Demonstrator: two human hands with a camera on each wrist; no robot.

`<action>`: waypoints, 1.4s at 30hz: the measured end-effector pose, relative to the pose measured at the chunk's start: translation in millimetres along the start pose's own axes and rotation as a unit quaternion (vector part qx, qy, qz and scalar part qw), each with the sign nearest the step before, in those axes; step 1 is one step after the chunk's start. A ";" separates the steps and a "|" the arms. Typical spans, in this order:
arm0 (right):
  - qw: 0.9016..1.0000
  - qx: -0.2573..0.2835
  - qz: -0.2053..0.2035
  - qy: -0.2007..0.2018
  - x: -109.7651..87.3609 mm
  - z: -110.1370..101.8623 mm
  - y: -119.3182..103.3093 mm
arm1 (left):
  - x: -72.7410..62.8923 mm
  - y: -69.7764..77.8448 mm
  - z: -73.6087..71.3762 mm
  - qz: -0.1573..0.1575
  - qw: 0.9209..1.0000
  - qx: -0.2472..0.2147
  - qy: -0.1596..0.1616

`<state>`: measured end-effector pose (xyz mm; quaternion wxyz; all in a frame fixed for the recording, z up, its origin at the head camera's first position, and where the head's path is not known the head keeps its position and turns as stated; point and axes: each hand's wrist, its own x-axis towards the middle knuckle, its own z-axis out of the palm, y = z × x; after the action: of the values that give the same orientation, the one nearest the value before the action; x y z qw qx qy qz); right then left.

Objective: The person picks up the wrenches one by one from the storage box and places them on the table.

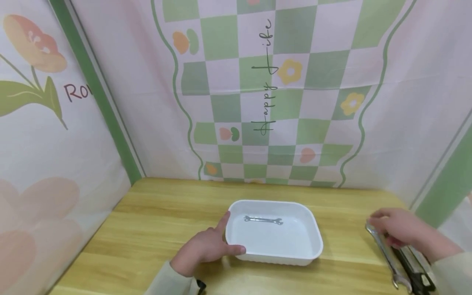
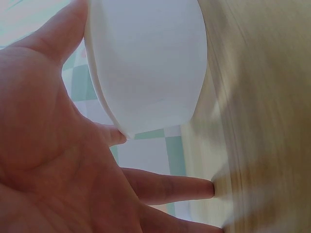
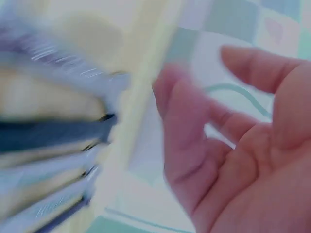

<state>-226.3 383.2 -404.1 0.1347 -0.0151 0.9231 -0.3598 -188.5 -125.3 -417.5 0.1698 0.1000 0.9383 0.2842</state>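
Observation:
My left hand (image 1: 206, 248) steadies the white tray (image 1: 273, 242) at its left end, thumb at the near rim and forefinger along the side. Its other fingers stretch out to the wood in the left wrist view. Inside the tray, near its back, lies a small silver double-ended wrench (image 1: 263, 220). At the far right my right hand (image 1: 402, 227) hovers over the tools, fingers loosely bent and nothing in them. Below it is a larger silver wrench (image 1: 385, 255), its upper end overlapped by the fingertips, beside a black-handled tool (image 1: 407, 266).
More long tools (image 3: 63, 191) lie in a row there, blurred in the right wrist view. The wooden table (image 1: 166, 205) meets a checked green and white cloth (image 1: 258, 90) at the back. A green-edged side panel (image 1: 450, 184) stands right of the right hand.

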 end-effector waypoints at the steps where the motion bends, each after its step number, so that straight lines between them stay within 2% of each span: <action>1: 0.999 0.045 0.002 -0.011 3.1 -3.2 -5.7 | -0.3 -0.3 0.3 0.000 1.000 0.000 0.000; 3: 0.992 0.125 0.002 -0.035 9.6 -7.3 -19.3 | -0.2 -1.1 0.4 0.000 1.000 0.002 0.001; 5: 0.979 0.196 -0.008 -0.059 15.9 -9.0 -34.8 | 0.0 -1.7 0.5 0.000 1.000 0.002 0.001; 9: 0.941 0.313 -0.018 -0.130 27.7 -4.7 -68.7 | 0.4 -2.4 1.3 0.000 1.000 0.001 0.000; 10: 0.931 0.332 -0.020 -0.149 30.7 -2.5 -76.4 | 0.4 -2.4 1.5 0.000 1.000 0.000 0.000; 12: 0.919 0.353 -0.018 -0.177 36.6 2.3 -92.3 | 0.3 -2.0 1.8 -0.001 1.000 -0.003 -0.002; 14: 0.913 0.360 -0.015 -0.192 42.6 7.7 -107.7 | 0.4 -1.5 1.8 -0.001 1.000 -0.004 -0.004; 17: 0.918 0.336 -0.023 -0.207 51.6 16.1 -128.0 | 0.2 -0.5 1.6 0.000 1.000 -0.002 -0.004; 22: 0.944 0.252 -0.027 -0.213 64.0 36.1 -156.4 | 0.1 1.1 1.6 0.001 1.000 -0.001 -0.005; 26: 0.964 0.182 0.000 -0.195 72.3 57.5 -177.7 | 0.9 1.4 2.0 -0.003 1.000 -0.006 -0.006; 30: 0.976 0.100 0.008 -0.195 82.6 81.7 -193.2 | 1.5 1.0 2.0 -0.005 1.000 -0.014 -0.004; 34: 0.979 0.032 0.005 -0.201 92.3 103.4 -202.6 | 1.9 -0.1 1.9 -0.004 1.000 -0.013 -0.002; 42: 0.975 -0.013 -0.005 -0.220 99.7 131.9 -218.0 | 4.7 -3.1 1.0 0.001 1.000 -0.002 -0.007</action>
<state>-303.2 122.3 -375.1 0.3322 -0.1000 0.8754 -0.3367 -192.7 -126.0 -421.2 0.1766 0.1023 0.9363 0.2858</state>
